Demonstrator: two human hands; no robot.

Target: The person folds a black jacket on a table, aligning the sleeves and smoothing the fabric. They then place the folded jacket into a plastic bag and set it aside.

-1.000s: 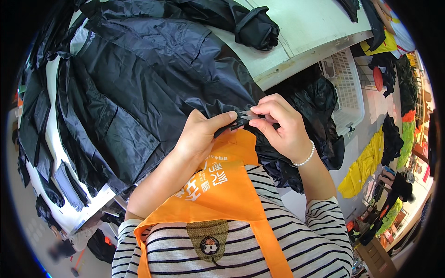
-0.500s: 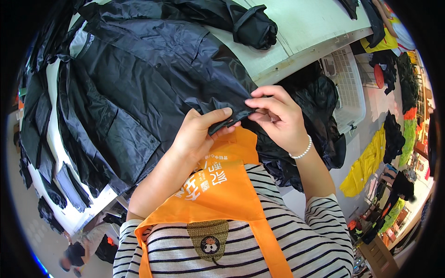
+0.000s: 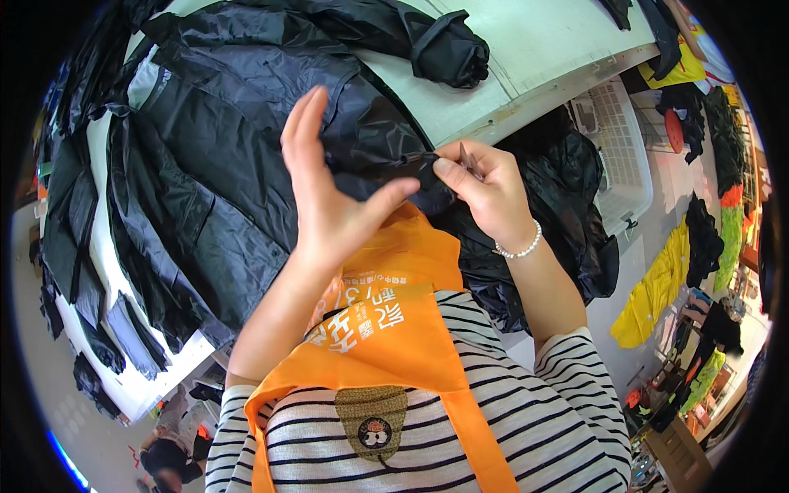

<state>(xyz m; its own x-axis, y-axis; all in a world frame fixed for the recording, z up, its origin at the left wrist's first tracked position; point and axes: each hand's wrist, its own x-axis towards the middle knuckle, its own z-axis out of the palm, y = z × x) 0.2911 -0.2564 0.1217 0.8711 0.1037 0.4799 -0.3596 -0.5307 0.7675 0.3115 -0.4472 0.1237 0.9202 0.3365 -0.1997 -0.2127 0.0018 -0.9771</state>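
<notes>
A black jacket (image 3: 222, 156) of thin, shiny cloth is spread over the white table, its near edge drawn toward my orange apron. My right hand (image 3: 489, 185) pinches a bunched edge of it between thumb and fingers. From the same hand juts a small pointed metal tool (image 3: 470, 161), which looks like thread snips; its handles are hidden in the palm. Just left of that, my left hand (image 3: 325, 193) is open above the jacket, with the thumb stretched toward the pinched cloth and the fingers pointing away. Nothing shows in its grasp.
More black garments (image 3: 542, 205) hang in a heap below the white table's (image 3: 526, 41) right edge, beside a white plastic crate (image 3: 620, 148). Dark clothes (image 3: 74, 230) lie along the left side. Yellow cloth (image 3: 649, 287) lies on the floor at right. Other people appear at the rim.
My left hand has let go of the jacket edge, opened and lifted up and left. My right hand has shifted slightly, still on the cloth, and the pointed metal tool now shows in it.
</notes>
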